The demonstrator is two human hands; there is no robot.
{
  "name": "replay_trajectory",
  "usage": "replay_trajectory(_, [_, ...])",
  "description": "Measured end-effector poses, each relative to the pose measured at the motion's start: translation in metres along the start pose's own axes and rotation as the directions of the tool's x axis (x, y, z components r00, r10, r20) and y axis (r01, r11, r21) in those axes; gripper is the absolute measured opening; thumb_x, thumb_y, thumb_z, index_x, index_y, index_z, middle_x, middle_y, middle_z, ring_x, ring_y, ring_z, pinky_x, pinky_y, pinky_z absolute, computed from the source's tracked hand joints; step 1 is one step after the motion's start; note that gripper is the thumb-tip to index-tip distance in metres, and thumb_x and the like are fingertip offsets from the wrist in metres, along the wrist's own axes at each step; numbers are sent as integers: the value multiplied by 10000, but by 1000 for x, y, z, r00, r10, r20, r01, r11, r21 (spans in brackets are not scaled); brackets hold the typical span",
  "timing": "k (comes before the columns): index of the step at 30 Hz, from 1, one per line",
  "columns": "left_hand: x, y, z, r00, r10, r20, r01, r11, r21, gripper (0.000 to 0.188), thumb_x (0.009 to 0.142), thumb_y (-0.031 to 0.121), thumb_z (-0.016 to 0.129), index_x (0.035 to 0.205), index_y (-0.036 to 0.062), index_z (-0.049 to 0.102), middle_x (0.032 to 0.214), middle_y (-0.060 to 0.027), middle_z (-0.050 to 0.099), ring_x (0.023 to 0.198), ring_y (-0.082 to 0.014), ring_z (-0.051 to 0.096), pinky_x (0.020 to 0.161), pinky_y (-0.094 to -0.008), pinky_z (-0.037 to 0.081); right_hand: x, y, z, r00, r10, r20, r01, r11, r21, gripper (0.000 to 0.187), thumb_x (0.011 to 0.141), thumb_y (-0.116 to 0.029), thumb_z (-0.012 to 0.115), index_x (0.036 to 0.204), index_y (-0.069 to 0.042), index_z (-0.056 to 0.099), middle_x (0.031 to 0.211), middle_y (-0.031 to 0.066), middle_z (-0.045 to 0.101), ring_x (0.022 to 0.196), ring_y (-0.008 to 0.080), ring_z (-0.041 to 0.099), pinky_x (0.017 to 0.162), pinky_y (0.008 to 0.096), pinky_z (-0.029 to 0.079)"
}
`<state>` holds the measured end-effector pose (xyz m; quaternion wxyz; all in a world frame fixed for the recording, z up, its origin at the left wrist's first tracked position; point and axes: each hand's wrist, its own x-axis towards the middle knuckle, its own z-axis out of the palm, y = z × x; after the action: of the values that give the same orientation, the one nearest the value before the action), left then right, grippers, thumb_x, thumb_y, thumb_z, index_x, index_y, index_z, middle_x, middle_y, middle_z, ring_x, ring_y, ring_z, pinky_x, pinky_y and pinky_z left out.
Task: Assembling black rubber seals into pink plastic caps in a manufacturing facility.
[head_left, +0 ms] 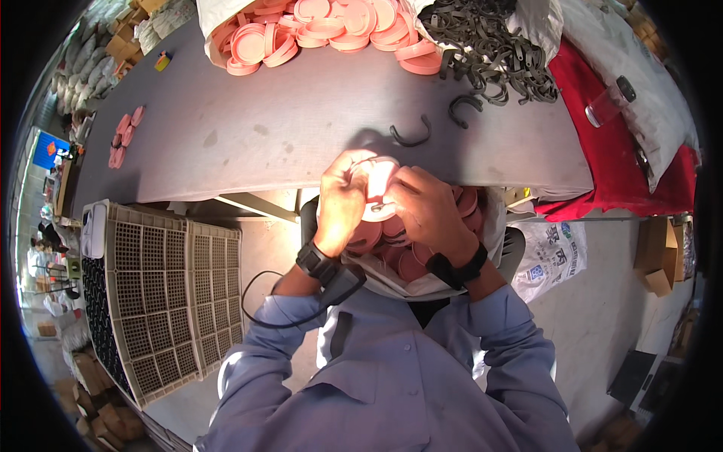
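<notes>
My left hand [343, 202] and my right hand [428, 205] are both closed round one pink round plastic lid [379, 181] at the table's near edge. Strong light falls on the lid and washes out its detail. A small dark piece shows at its lower side, partly hidden by my fingers. Below my hands, a white sack [407, 288] holds several pink lids with dark handles [392, 239]. Just beyond my hands, a loose black curved handle [411, 137] lies on the grey table [263, 135], with another curved handle [465, 111] farther right.
At the far edge, loose pink lids [324, 29] spill from a sack beside a heap of black handles [493, 45]. Several pink pieces [124, 137] lie far left. Beige crates [162, 290] stand left. A clear jar [611, 102] rests on red cloth [602, 169] at right.
</notes>
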<state>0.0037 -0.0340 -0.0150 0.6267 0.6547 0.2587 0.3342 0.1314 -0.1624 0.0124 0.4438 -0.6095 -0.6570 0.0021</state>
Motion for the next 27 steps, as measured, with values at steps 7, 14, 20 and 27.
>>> replay_trajectory(7, [-37,6,-12,995,-101,10,102,978,-180,274,977,32,724,1241,14,657,1125,-58,713,1038,-144,662,958,-317,543,-20,-13,-6,980,174,-92,-136,935,326,328,886,-153,704,1179,-22,640,981,122,654,825,231,626,727,372,507])
replay_trajectory(14, [-89,-13,-2,992,-106,-68,110,992,57,226,933,41,755,1150,42,691,1133,-48,704,1030,-145,657,964,-307,524,-92,-9,56,896,443,-6,-422,857,296,492,882,-90,682,1353,-16,561,1103,221,669,881,332,667,817,408,546])
replay_trajectory(20, [-86,-28,32,996,88,5,-86,958,275,279,930,-49,664,1193,11,734,1156,-47,732,1085,-119,659,963,-269,521,-101,-35,35,805,592,37,-588,806,-70,480,839,-6,607,1316,28,565,1154,260,657,1060,464,655,876,509,546])
replay_trajectory(27, [-57,-13,38,905,-310,293,388,884,-262,663,856,-75,585,1505,33,507,1375,-95,612,1291,-201,583,1055,-302,496,-92,-49,-14,900,431,58,-417,894,-166,574,839,-6,629,1395,56,502,1375,258,585,1036,437,670,879,472,576])
